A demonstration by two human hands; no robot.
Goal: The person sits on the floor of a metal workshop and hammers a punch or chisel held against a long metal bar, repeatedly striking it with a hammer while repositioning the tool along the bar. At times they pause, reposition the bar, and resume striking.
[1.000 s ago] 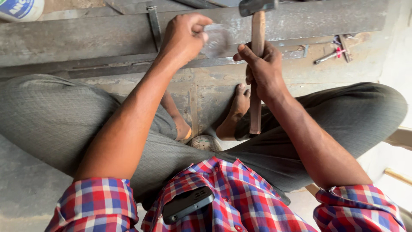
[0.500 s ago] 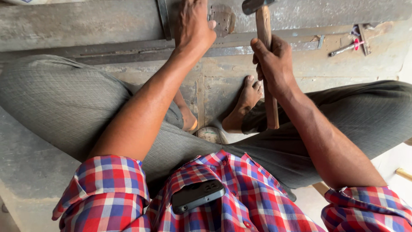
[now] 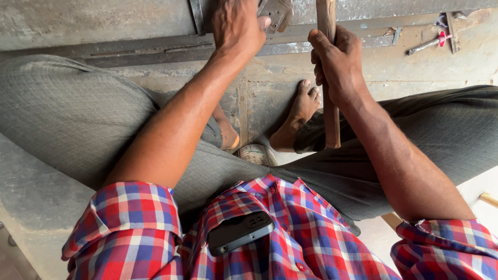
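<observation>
Grimy metal floor (image 3: 104,23) fills the top of the frame, long bars (image 3: 150,50) running across it. At top centre, the left hand (image 3: 236,26) presses a small grey plate (image 3: 277,11), fingers curled on its edge. Right of it, the right hand (image 3: 337,62) is closed around a wooden handle (image 3: 330,116) standing vertical in the frame, head out of view above. A red-handled tool (image 3: 428,44) lies upper right
</observation>
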